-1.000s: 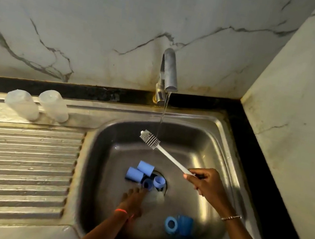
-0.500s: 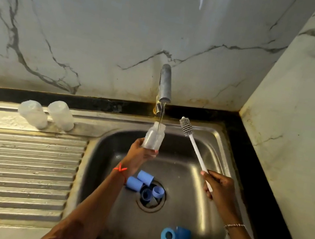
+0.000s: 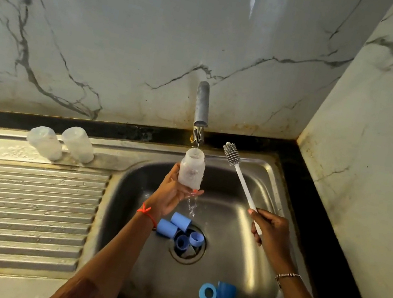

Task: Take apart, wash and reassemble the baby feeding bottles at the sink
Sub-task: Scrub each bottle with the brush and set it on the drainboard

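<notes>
Okay, left hand (image 3: pixel 172 194) cradles the bottle (image 3: pixel 192 169) base, mouth above the curled fingers (image 3: pixel 194 192). Light, stiff, probably slick: wrap mid-body. Right hand (image 3: pixel 270 231) grips the brush (image 3: pixel 240 177).

**A home kitchen sink corner**

A steel sink (image 3: pixel 271 179) with a ribbed drainboard (image 3: pixel 18 210) is set in a black bench (image 3: pixel 316 234), in the corner of two marble-veined walls (image 3: pixel 131 34). A tap (image 3: pixel 203 103) runs into a clear bottle (image 3: pixel 191 171). Two more bottles (image 3: pixel 77 144) stand behind the drainboard, blue parts (image 3: pixel 225 295) lie in the basin, and a brush (image 3: pixel 232 154) is in use.
</notes>
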